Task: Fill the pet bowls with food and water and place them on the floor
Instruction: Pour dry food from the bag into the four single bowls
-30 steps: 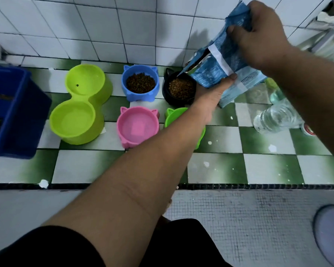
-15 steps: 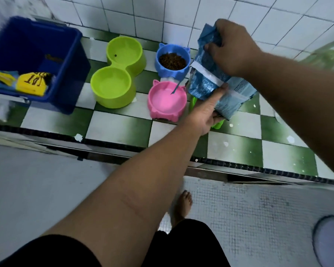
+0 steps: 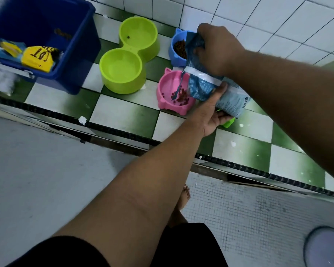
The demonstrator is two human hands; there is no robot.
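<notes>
Head view, centre frame: the right hand (image 3: 218, 49) grips the top of the blue food bag (image 3: 204, 87), the left hand (image 3: 212, 114) clasps its underside; it tilts over the pink bowl (image 3: 168, 87), kibble (image 3: 181, 98) inside.

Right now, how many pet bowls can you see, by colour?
Lime green double bowl: 1
Blue bowl: 1
Pink bowl: 1
Green bowl, mostly hidden behind the left hand and food bag: 1
Total: 4
</notes>
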